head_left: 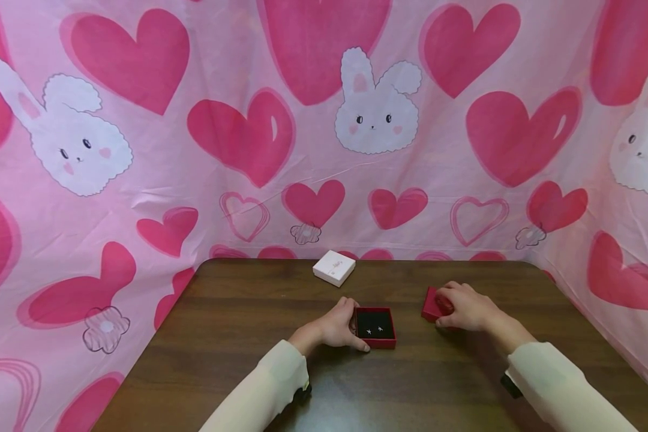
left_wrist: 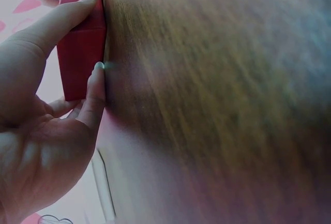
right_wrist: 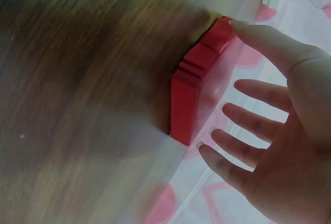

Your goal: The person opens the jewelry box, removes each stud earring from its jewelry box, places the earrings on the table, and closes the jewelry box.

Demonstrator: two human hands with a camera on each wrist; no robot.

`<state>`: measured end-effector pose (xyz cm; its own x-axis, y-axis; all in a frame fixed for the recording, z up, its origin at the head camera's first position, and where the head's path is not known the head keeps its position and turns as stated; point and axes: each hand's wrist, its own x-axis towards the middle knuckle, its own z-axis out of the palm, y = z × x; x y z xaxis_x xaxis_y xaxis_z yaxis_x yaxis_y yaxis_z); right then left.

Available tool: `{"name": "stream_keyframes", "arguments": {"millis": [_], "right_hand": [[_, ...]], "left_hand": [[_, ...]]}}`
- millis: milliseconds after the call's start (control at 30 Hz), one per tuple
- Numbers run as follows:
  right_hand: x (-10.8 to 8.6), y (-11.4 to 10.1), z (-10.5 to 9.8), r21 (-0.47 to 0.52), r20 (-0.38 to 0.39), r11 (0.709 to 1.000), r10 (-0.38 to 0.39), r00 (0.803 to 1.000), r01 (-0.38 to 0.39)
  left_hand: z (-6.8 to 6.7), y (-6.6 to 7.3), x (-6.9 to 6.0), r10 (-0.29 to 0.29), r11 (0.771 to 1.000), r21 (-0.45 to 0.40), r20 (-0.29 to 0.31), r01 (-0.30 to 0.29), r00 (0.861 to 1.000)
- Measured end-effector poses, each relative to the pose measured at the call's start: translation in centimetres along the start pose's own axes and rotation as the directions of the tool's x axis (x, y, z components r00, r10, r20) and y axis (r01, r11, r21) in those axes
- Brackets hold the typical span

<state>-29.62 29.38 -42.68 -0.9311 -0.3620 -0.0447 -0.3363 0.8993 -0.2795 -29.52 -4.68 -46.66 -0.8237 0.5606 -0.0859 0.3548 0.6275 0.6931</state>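
Observation:
In the head view, an open red jewelry box point(head_left: 384, 344) lies on the table with a black pad point(head_left: 374, 318) inside. A pair of small silvery star-like earrings point(head_left: 380, 329) sits on the pad. My left hand point(head_left: 332, 325) holds the box from its left side, its thumb point(left_wrist: 67, 19) along one red wall and fingers about another. To the right, a red lid point(head_left: 429, 307) lies on the table, partly hidden by my right hand point(head_left: 468, 306) over it. In the right wrist view, the thumb tip meets the lid's edge point(right_wrist: 183, 107), and the other fingers are spread apart above it.
A small white square box point(head_left: 333, 267) with faint print stands near the table's back edge. The brown wooden table point(head_left: 237, 336) meets a pink cloth point(head_left: 313, 162) with hearts and rabbits, which hangs behind and at both sides.

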Motion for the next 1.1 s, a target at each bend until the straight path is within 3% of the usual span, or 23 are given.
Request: {"name": "stream_keyframes", "arguments": {"millis": [333, 1100], "right_hand": [[0.2, -1.1, 0.4, -0.032, 0.000, 0.998, -0.056, 0.998, 0.056], [0.8, -4.9, 0.3, 0.047, 0.002, 0.983, -0.175, 0.985, 0.175]], "left_hand": [[0.1, 0.0, 0.0, 0.010, 1.000, 0.027, -0.017, -0.009, 1.000], [0.1, 0.0, 0.1, 0.001, 1.000, 0.008, -0.009, -0.001, 1.000]]}}
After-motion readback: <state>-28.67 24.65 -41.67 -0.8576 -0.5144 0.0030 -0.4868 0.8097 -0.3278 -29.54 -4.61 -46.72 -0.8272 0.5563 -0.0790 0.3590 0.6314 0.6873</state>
